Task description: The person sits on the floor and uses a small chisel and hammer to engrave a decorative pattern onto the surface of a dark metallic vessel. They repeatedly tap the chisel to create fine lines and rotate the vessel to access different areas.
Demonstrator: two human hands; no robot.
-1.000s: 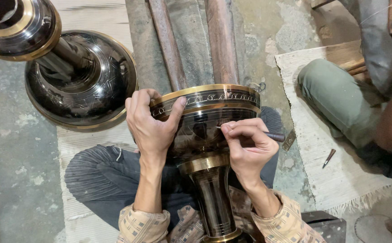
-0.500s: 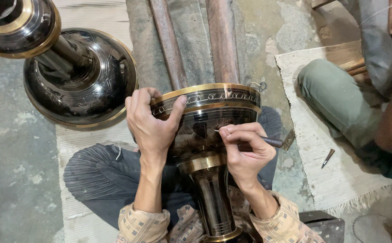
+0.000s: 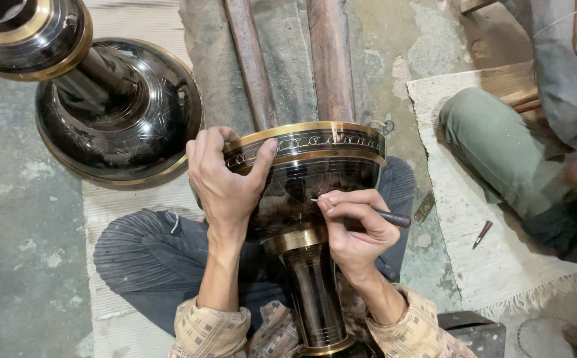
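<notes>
- Presently, the work piece is a tall dark polished metal vase with brass bands (image 3: 315, 192), lying across the person's lap with its wide mouth pointing away from the body and its slim stem running back between the forearms.
- Left hand (image 3: 225, 182): spread wide and clamped over the rim on the left side, thumb pressed along the brass band, steadying the vessel.
- Right hand (image 3: 355, 229): closed in a pen grip on a thin dark-handled engraving tool (image 3: 384, 215), its fine tip touching the dark bowl just below the rim band, between the two hands.
- Work done, as judged: the band under the left thumb already carries a repeating pale scroll pattern around its visible arc.
- Work left, as judged: the dark bowl beneath the tool tip shows mostly reflections; whether fine lines are cut there cannot be told. The stem appears plain.
- Beyond the left hand stands a second dark brass-trimmed vessel with a faintly engraved belly (image 3: 119, 119).
- Well right of the right hand, a small spare tool (image 3: 481, 234) lies on a pale woven mat (image 3: 461, 265), beside another person's green-trousered knee (image 3: 494, 146).
</notes>
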